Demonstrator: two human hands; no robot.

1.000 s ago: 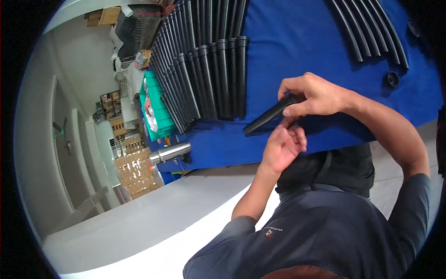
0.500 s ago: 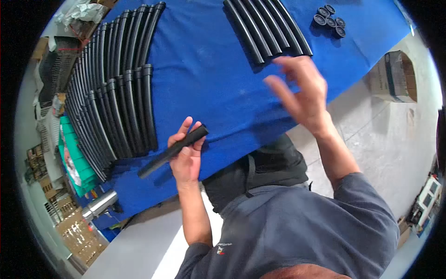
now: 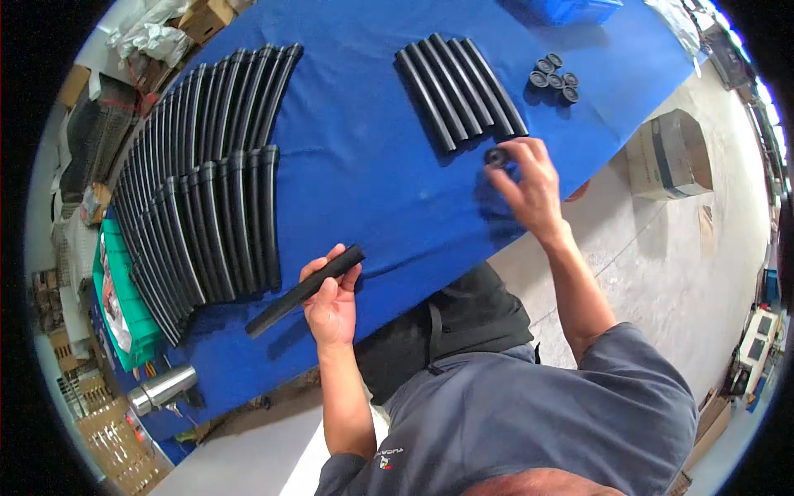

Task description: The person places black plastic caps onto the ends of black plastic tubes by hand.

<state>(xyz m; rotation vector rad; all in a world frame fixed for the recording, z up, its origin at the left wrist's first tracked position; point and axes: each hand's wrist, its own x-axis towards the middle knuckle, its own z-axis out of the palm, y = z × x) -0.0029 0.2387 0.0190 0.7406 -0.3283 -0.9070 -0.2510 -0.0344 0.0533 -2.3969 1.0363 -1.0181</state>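
Observation:
My left hand (image 3: 331, 312) is closed around a short black tube (image 3: 285, 307), which slants from lower left to upper right above the blue cloth. Between the thumb and fingertips of my right hand (image 3: 533, 188) is a small round black cap (image 3: 495, 157). That hand hovers just below the lower ends of a small row of black tubes (image 3: 457, 95). Several more round black caps (image 3: 556, 81) lie in a cluster to the right of that row.
Two long rows of black tubes with collared upper ends (image 3: 217, 223) cover the left of the blue cloth (image 3: 356, 140). A metal cylinder (image 3: 163, 388) and a green bin (image 3: 132, 318) are at the left edge. A blue container (image 3: 571, 10) stands at the back, and a cardboard box (image 3: 672, 157) sits on the floor.
My right hand, blurred earlier with no cap visible in it, now shows a cap pinched in its fingers. My left hand keeps the tube. The head view has shifted, showing more of the table's far side.

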